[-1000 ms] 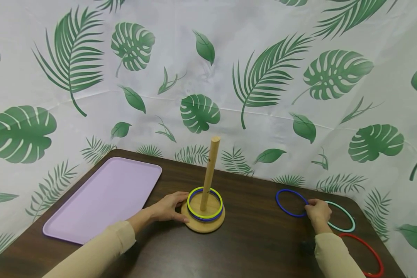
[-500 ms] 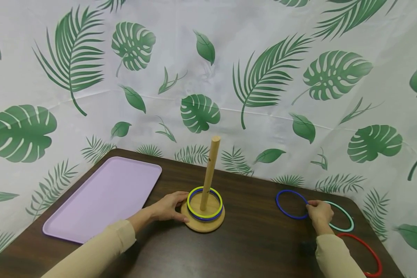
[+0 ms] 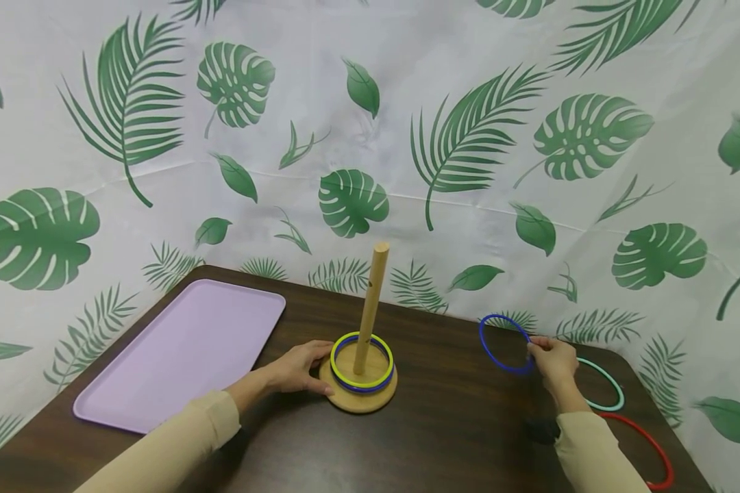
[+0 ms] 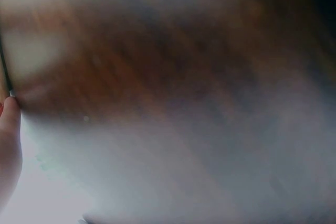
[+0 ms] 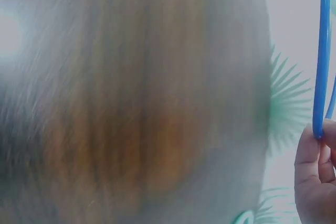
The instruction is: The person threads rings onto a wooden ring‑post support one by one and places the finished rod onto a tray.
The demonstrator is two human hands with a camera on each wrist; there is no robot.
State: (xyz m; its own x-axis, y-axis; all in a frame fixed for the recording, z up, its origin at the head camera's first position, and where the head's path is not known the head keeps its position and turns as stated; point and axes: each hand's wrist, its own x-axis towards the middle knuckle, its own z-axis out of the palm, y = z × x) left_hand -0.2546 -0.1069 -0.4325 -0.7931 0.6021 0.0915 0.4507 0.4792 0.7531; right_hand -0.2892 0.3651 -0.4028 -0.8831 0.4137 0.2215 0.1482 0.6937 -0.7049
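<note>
Right hand pinches a thin, round, blue plastic-looking ring between thumb and fingers at its near-right edge; ring tilted, its upper part crossing the table's far edge in the head view. Left hand curves round the left side of a light wooden stand, thumb and fingers set fairly wide, thumb at the front of its flat round base. Upright round wooden peg rises from the base, well left of the held ring. Around the peg, low on the base: a yellow-green ring on top, a second blue ring right under it. Just beyond the right hand, a mint-green ring lies flat, partly hidden by that hand. Nearer the person, a red ring lies flat, partly covered by the right cream sleeve. All on a dark brown wood-grain table. Pale lilac rectangular tray with rounded corners at the table's left, its near corner behind the left cream sleeve. White backdrop with green leaf print behind. Left wrist view mostly blur, one fingertip at its left edge; right wrist view catches the pinch at its right edge.
</note>
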